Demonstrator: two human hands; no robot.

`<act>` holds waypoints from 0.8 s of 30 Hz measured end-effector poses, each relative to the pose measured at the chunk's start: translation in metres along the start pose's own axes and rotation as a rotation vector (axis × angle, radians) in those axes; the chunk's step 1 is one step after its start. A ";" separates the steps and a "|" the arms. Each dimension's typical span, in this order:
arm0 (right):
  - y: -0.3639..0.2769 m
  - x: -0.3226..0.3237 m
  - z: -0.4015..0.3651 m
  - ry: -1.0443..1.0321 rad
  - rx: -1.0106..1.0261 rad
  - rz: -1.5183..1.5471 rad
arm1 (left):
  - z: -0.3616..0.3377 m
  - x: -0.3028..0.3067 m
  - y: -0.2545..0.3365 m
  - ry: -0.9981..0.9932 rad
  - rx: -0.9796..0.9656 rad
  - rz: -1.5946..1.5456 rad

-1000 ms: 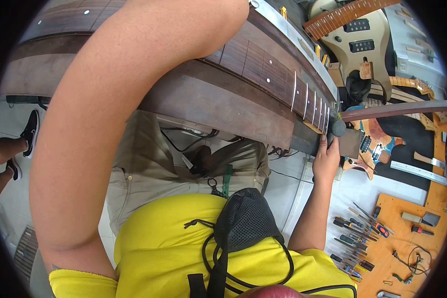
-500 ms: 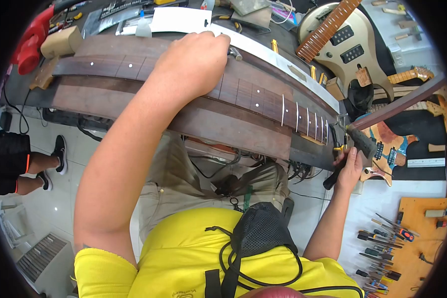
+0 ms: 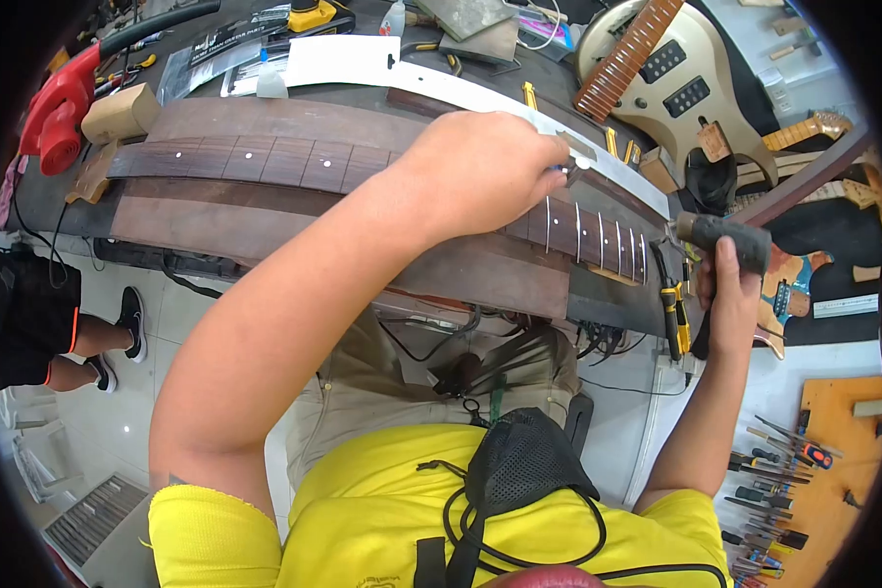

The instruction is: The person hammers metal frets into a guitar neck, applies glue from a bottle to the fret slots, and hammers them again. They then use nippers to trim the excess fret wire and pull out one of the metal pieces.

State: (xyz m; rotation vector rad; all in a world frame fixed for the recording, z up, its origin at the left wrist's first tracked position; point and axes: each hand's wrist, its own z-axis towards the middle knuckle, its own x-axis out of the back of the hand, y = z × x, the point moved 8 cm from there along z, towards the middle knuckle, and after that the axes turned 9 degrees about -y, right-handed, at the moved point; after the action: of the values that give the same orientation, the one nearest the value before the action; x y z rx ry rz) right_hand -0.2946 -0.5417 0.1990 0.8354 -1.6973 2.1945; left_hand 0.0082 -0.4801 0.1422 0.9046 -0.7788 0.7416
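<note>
My left hand (image 3: 480, 171) is closed over the dark fretboard (image 3: 294, 162), pinching a small metal piece (image 3: 576, 167) too hidden to name. White inlay dots mark the fretboard, and several bright frets (image 3: 603, 243) cross its right end. It lies along dark brown boards (image 3: 441, 269). My right hand (image 3: 733, 289) is wrapped round a hammer with a thick black head (image 3: 735, 242), raised beside the fretboard's right end. Yellow-black pliers (image 3: 674, 318) rest at the bench edge below that end.
A long white strip (image 3: 490, 95) lies behind the fretboard. Cream electric guitar (image 3: 706, 59) is at the back right. A red blower (image 3: 54, 122) and a wooden block (image 3: 122, 113) sit at the far left. Files (image 3: 769, 470) lie at the lower right. Another person's legs (image 3: 98, 338) are at the left.
My left hand has moved right along the fretboard, towards the frets. My right hand has moved right and up with the hammer, uncovering the pliers.
</note>
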 end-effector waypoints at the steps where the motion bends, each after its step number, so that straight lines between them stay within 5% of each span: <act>1: -0.008 -0.005 0.006 -0.030 0.061 -0.027 | -0.003 -0.004 0.000 -0.042 0.027 0.022; 5: -0.032 -0.024 0.031 -0.054 0.124 -0.074 | -0.002 -0.015 -0.005 -0.044 0.033 0.057; 10: -0.070 -0.071 0.051 -0.343 0.271 -0.356 | -0.003 -0.011 0.002 -0.027 -0.004 0.093; 20: -0.071 -0.122 0.059 -0.423 0.386 -0.506 | -0.002 -0.015 0.001 -0.037 0.012 0.046; 24: -0.093 -0.107 0.057 -0.330 0.435 -0.331 | -0.004 -0.016 0.002 -0.017 -0.002 0.053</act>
State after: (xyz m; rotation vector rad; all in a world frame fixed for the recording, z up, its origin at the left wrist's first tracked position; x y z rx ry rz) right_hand -0.1436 -0.5527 0.2214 1.5353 -1.0893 2.3055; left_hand -0.0003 -0.4788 0.1283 0.8923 -0.8210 0.7805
